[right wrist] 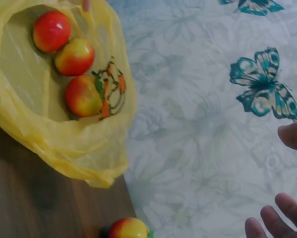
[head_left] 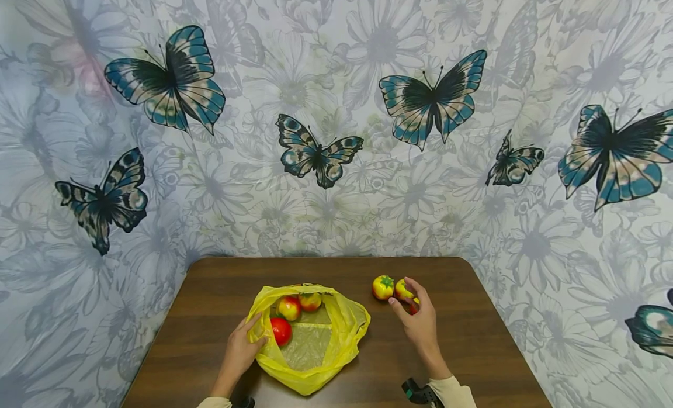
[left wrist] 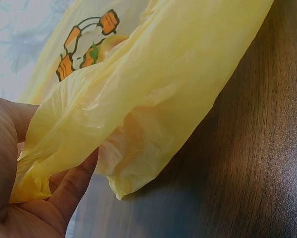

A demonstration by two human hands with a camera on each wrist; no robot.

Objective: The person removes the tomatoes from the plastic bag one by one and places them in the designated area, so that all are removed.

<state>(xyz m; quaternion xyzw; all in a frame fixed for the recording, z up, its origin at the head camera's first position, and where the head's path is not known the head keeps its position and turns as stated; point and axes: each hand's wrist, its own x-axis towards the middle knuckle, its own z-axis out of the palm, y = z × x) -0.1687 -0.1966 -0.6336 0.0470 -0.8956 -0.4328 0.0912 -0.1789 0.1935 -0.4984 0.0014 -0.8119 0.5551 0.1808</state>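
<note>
At the left of the yellow bag (head_left: 349, 332), the rim is pinched by the left hand (head_left: 243, 345), plastic caught between thumb and fingers, the mouth spread wide. Inside the bag, a glossy red fruit (head_left: 281, 332) is seen nearest that hand, with two red-and-yellow fruits (head_left: 289, 308) grouped beyond it. Out to the right of the bag, a round fruit (head_left: 382, 287) is found, yellow with red low down, topped by green leaves. Just further right, partly covered fruit (head_left: 403, 288) is overlapped by the right hand (head_left: 422, 326); the count cannot be told. Here is what matters: that fruit is placed right by those fingertips, well apart from the left hand. Thumb and fingers are parted, nothing seen clasped; whether anything is touched cannot be told. No long axis is shown.
</note>
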